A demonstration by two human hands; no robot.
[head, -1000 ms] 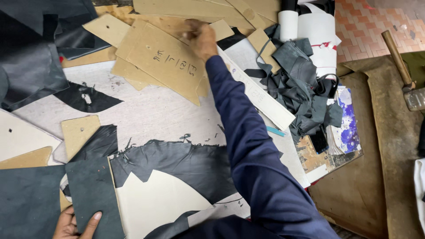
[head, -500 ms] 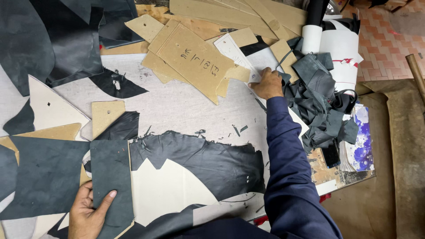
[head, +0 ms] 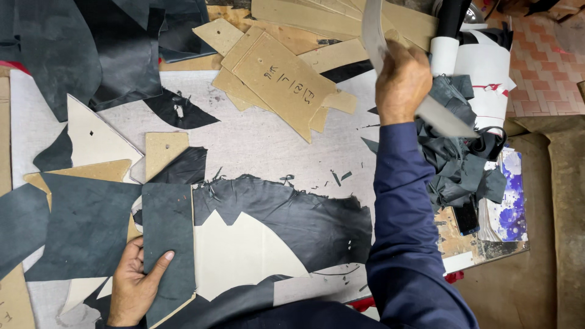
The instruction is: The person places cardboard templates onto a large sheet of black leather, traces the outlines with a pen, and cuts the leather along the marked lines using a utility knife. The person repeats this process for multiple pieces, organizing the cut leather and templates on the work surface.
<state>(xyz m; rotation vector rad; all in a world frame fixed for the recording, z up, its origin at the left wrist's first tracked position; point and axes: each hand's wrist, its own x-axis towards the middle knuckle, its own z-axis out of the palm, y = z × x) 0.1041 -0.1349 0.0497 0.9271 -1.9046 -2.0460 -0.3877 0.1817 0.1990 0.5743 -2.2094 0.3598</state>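
Dark grey leather is lying nearest of all: a rectangular leather panel at the near left of the bench, its long axis running near to far. The left hand is lying flat on its near end, fingers spread and thumb stretched onto the panel, pressing rather than gripping. Just right of it, a large black hide with ragged cut edges is spreading across the bench beside a pale pointed pattern.

Farther off, at the right, the right hand is closing fully around a long grey strip, held raised above the bench. The strip is curving, its long axis running from the far edge of the view, through the fist, and slanting toward the near right, where its free end is pointing over a heap of grey scraps.

Handling this well seems to call for keeping the flat hand firmly pressing so the panel is not sliding, and for guiding the strip by its middle so the loose end is not dragging through the scraps.

Farthest away, brown cardboard templates are lying stacked, beside a white roll.
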